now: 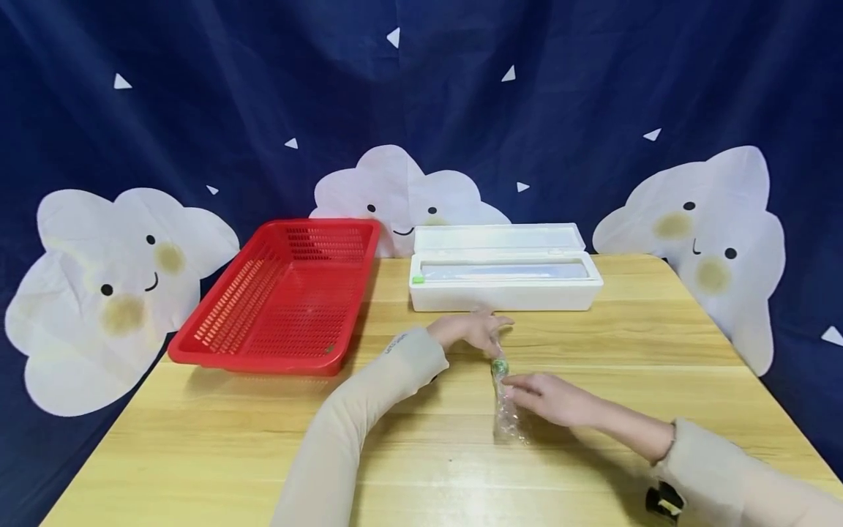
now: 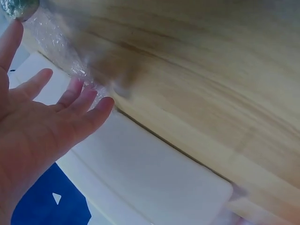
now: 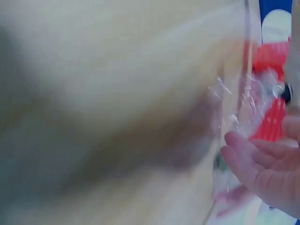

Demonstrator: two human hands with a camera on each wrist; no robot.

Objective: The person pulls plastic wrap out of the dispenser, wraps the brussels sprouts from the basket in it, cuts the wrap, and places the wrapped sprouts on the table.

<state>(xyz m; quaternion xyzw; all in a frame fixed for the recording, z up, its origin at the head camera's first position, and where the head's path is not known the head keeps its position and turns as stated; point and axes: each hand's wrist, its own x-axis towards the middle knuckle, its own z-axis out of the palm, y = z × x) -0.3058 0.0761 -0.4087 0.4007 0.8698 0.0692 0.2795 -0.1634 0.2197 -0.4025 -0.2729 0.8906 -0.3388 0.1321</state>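
Over the table's middle is a small green roundish thing (image 1: pixel 500 367) in clear plastic film (image 1: pixel 507 421); the wrap hides its exact kind. My left hand (image 1: pixel 470 329) is at the far end of the film. In the left wrist view that hand (image 2: pixel 47 124) has its fingers spread, the thumb tip against the green bundle (image 2: pixel 19 7) and other fingertips by the crinkled film (image 2: pixel 56 42). My right hand (image 1: pixel 553 401) is at the near side of the wrap. In the right wrist view its loosely bent fingers (image 3: pixel 246 157) are beside the film (image 3: pixel 234 96).
A long white foam box (image 1: pixel 507 296) with its lid raised stands behind the hands, a green bit (image 1: pixel 418 279) on its left front rim. A red plastic basket (image 1: pixel 263 360) is at the left, with a small green scrap inside. The wooden table (image 1: pixel 217 454) borders a dark blue curtain.
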